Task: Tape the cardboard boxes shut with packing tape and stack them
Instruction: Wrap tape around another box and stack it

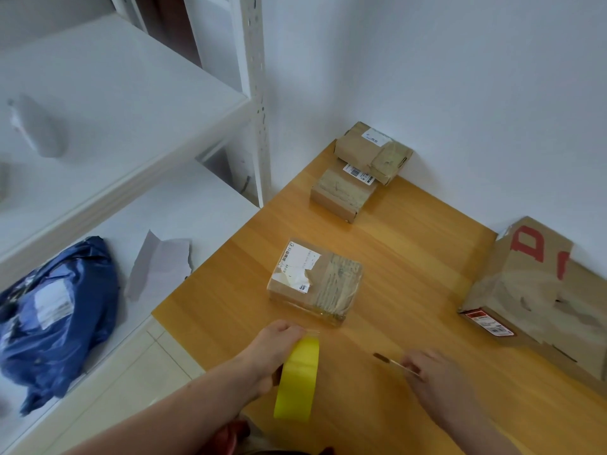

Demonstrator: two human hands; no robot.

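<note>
- Tape roll [297, 377], a wide ring of glossy yellow-green packing tape, is standing on edge in the head view, just above the near part of the wooden table [394, 257], whose smooth top is showing a warm, straight grain.
- The left hand [274, 348] is gripping the roll from its left side, fingers curled over the top rim.
- The right hand [440, 377] is closing its fingers around a thin, flat, blade-like tool [392, 362], whose dark tip is pointing left across the table; the blur is making it hard to tell just what the tool is.
- A small cardboard box [317, 282] is lying flat just beyond the roll, its top wrinkled under clear tape and its white label torn and peeling.
- Three more small boxes [358, 169], brown and taped, are crowding into the far corner against the white wall, the two at the back leaning over the front one.
- A large creased carton [538, 297] with red printing is sitting at the right edge, its surface scuffed and torn.
- A crumpled blue plastic mailer [56, 316] and a scrap of grey paper [157, 264] are resting on the white shelf [131, 103] unit to the left.
</note>
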